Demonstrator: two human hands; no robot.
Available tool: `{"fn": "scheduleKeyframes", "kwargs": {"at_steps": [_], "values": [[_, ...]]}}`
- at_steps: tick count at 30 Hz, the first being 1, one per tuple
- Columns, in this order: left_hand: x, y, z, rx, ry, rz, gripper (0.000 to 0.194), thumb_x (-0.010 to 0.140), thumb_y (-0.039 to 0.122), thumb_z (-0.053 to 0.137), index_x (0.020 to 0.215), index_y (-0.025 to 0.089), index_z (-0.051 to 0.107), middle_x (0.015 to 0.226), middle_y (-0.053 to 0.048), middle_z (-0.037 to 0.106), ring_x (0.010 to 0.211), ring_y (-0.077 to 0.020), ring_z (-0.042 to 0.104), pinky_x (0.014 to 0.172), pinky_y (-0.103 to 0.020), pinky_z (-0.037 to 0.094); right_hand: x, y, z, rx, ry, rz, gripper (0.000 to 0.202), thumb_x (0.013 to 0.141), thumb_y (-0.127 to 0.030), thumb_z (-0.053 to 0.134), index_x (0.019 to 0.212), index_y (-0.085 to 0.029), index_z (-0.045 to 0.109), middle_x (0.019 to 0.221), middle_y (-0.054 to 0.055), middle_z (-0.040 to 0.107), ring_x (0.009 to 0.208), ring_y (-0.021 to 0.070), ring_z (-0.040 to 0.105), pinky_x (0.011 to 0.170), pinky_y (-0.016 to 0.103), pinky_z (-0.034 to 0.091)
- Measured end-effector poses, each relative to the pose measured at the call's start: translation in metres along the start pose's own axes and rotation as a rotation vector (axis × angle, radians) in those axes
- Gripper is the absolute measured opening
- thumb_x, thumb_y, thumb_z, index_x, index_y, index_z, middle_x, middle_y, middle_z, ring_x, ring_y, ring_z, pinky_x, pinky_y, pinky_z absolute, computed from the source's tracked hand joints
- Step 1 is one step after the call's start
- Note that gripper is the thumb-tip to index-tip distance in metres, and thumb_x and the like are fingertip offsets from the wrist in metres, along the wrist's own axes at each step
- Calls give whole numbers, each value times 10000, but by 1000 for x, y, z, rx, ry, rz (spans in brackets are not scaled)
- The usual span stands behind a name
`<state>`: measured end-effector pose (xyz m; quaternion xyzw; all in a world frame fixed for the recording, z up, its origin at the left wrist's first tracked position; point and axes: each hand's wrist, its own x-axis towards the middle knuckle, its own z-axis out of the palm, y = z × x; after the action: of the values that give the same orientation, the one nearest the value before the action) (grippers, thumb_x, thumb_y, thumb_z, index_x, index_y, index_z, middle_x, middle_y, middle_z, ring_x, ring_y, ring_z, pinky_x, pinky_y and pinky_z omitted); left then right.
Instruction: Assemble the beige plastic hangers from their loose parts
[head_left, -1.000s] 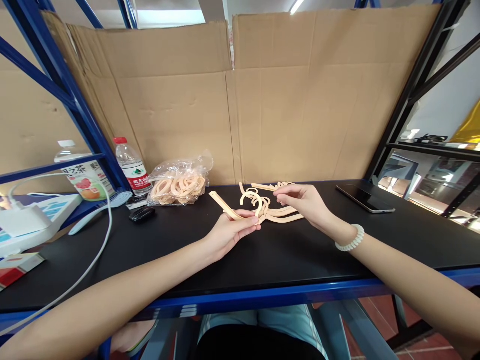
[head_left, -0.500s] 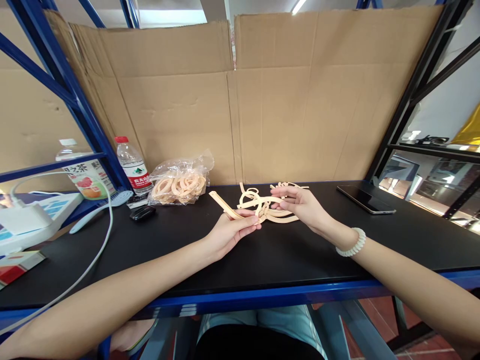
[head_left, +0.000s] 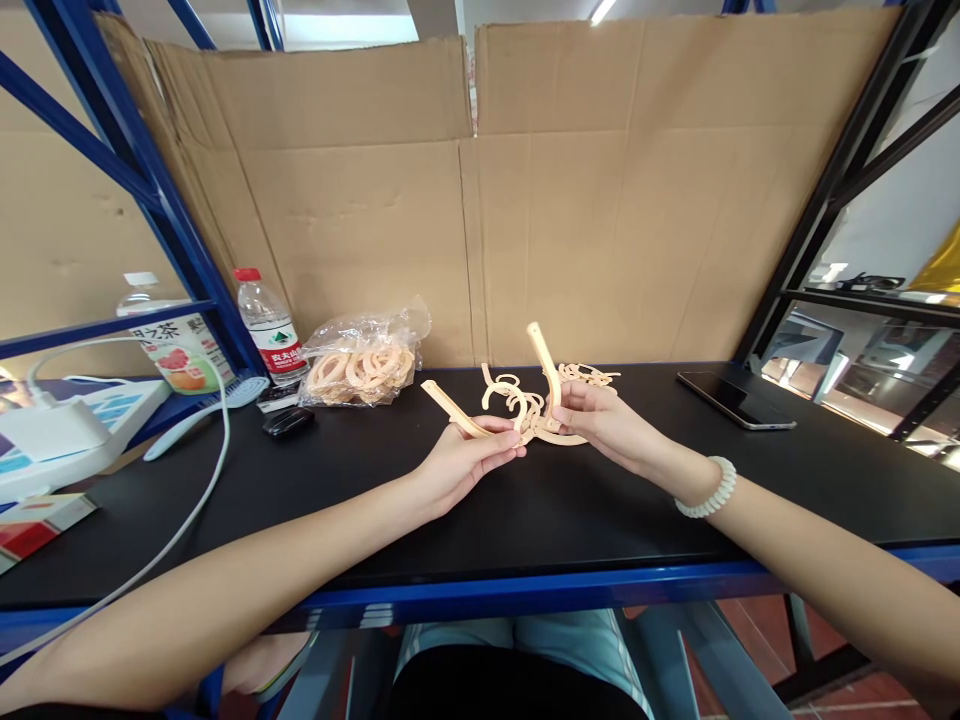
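Observation:
My left hand is closed on a pale beige curved strip, whose straight end points up and left past the fingers. A hooked part curls up beside the fingertips. My right hand pinches another pale beige strip by its lower end, its long end standing up and leaning left. The two hands are apart, over the middle of the table. Behind and below them lies a loose heap of similar curved pieces, partly hidden by the fingers. Their material is unclear.
A clear plastic bag of beige rings stands at the back, by a red-capped water bottle. A black object lies before it. At the right is a phone; a white cable crosses the left. Cardboard walls the back.
My right hand has turned the strip it holds from lying flat, pointing left, to standing nearly upright. My left hand keeps its strip in almost the same place.

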<state>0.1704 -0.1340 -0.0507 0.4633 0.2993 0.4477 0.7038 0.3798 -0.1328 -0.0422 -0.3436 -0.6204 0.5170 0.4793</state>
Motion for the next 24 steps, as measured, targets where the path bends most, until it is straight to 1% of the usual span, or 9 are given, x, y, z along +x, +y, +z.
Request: {"fn": "scheduleKeyframes", "kwargs": {"at_steps": [3,6,8,11,17,24], "values": [[0,-1,-2,14,-56,15,242,595,164,846,781,108,702,791,-56,725,750,-157,695,793,-236,549,-2,2,7,61,-93,14,238,763,-311,717,895,-174,573,899,36,634,801,148,629,777,325,523],[0,-1,-3,43,-128,35,217,635,175,825,804,110,707,813,-74,728,800,-171,693,834,-264,533,-5,2,13,72,-153,5,279,765,-301,720,960,-171,569,939,56,660,803,166,659,779,341,536],[-1,-1,-3,59,-155,43,205,651,181,815,812,112,708,830,-76,725,818,-175,689,856,-284,523,-5,0,15,65,-155,-6,283,766,-291,721,972,-171,569,957,61,671,829,172,667,792,340,543],[-2,0,-2,72,-163,47,188,656,172,809,806,115,711,842,-61,715,805,-162,680,851,-284,519,-6,-1,14,65,-149,-10,262,764,-276,724,948,-168,573,956,60,681,841,170,671,782,323,555],[-3,1,-1,92,-217,74,148,664,146,793,784,117,710,833,-54,701,791,-160,668,821,-288,523,-6,-3,12,60,-178,16,263,773,-271,721,955,-155,572,922,71,693,796,177,688,708,287,573],[-3,1,-1,125,-232,70,154,641,148,802,758,111,708,824,-73,695,762,-171,664,761,-287,523,-8,-7,11,42,-234,46,260,774,-287,721,947,-150,584,909,66,692,805,185,694,738,307,584]]}}
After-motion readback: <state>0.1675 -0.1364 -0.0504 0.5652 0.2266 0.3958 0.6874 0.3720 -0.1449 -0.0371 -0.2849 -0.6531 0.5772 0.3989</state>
